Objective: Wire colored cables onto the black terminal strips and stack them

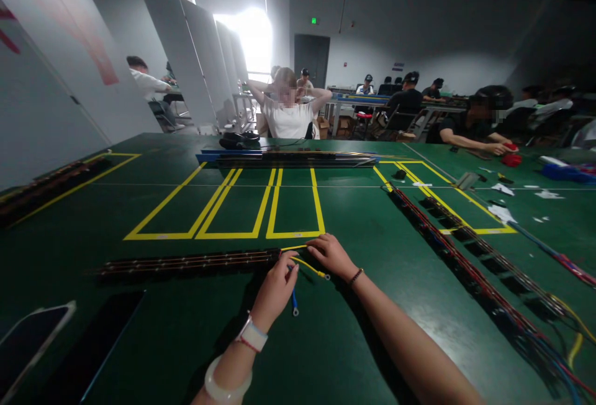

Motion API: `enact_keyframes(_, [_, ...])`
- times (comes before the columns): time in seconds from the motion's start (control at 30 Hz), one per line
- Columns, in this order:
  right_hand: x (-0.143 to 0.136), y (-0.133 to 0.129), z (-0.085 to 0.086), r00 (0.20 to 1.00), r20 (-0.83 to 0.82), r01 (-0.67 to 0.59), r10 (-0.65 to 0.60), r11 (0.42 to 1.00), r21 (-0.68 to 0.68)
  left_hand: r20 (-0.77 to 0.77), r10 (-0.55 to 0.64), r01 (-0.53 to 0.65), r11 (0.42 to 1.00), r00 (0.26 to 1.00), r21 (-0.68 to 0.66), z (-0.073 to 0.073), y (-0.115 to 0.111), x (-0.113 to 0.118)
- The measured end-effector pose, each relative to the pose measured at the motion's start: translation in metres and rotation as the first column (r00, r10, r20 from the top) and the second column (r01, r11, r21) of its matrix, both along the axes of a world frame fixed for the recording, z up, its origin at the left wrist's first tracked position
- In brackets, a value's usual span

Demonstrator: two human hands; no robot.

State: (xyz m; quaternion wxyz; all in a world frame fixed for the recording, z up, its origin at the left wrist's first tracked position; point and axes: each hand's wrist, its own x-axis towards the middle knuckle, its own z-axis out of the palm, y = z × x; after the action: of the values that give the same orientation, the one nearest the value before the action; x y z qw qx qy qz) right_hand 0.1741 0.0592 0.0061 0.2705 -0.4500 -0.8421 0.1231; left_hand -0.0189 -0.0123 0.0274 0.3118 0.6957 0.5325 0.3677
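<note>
Black strip (190, 262), one, lying near left on your green table (354, 206); yellow wires (310, 266), two; blue wire (294, 299), one. Your right hand (331, 256) pinches one yellow wire; your left hand (277, 287) curls at the strip's right end, hold unclear.

The left hand (274, 290) covers one end of the dark wired strip (186, 262), so we cannot see where the blue lead (294, 303) joins it. The right hand (331, 257) hides the tip of the upper yellow lead (292, 248) from us. At the left, we lose part of a white-edged slab (40, 324) past the frame. We find the green sign (313, 20) too small to read.
</note>
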Motion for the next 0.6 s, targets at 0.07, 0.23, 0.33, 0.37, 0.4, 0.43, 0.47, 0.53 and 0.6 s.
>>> enact_keyframes(0.07, [0.000, -0.001, 0.002, 0.999, -0.043, -0.011, 0.008, 0.999, -0.052, 0.009, 0.027, -0.027, 0.999, 1.000, -0.019, 0.003, -0.001, 0.000])
enact_keyframes(0.23, [-0.004, -0.004, 0.006, 0.998, -0.055, -0.045, 0.036, 0.984, -0.172, -0.104, 0.026, -0.043, 0.985, 0.994, -0.165, 0.003, -0.001, -0.003])
enact_keyframes(0.33, [-0.009, -0.005, 0.006, 0.996, 0.023, -0.075, 0.082, 0.976, -0.205, -0.088, -0.007, -0.017, 0.963, 0.996, -0.270, -0.003, 0.000, -0.004])
enact_keyframes(0.37, [-0.011, -0.006, 0.006, 0.995, 0.049, -0.072, 0.084, 0.975, -0.209, -0.056, -0.010, -0.007, 0.955, 0.998, -0.295, -0.006, 0.001, -0.004])
enact_keyframes(0.4, [-0.013, -0.007, 0.005, 0.994, 0.069, -0.065, 0.081, 0.976, -0.210, -0.016, -0.009, 0.003, 0.947, 1.000, -0.323, -0.009, 0.001, -0.004])
enact_keyframes(0.43, [-0.015, -0.008, 0.005, 0.994, 0.081, -0.056, 0.074, 0.977, -0.207, 0.025, -0.004, 0.013, 0.936, 1.000, -0.352, -0.011, 0.001, -0.004])
enact_keyframes(0.47, [-0.017, -0.009, 0.004, 0.994, 0.090, -0.048, 0.067, 0.978, -0.201, 0.064, 0.002, 0.022, 0.925, 0.998, -0.380, -0.013, 0.001, -0.004])
enact_keyframes(0.53, [-0.020, -0.010, 0.004, 0.993, 0.103, -0.037, 0.056, 0.983, -0.180, 0.114, 0.016, 0.034, 0.907, 0.993, -0.421, -0.016, 0.001, -0.003])
enact_keyframes(0.6, [-0.022, -0.012, 0.006, 0.992, 0.116, -0.024, 0.043, 0.987, -0.160, 0.131, 0.035, 0.027, 0.894, 0.991, -0.448, -0.018, 0.001, -0.002])
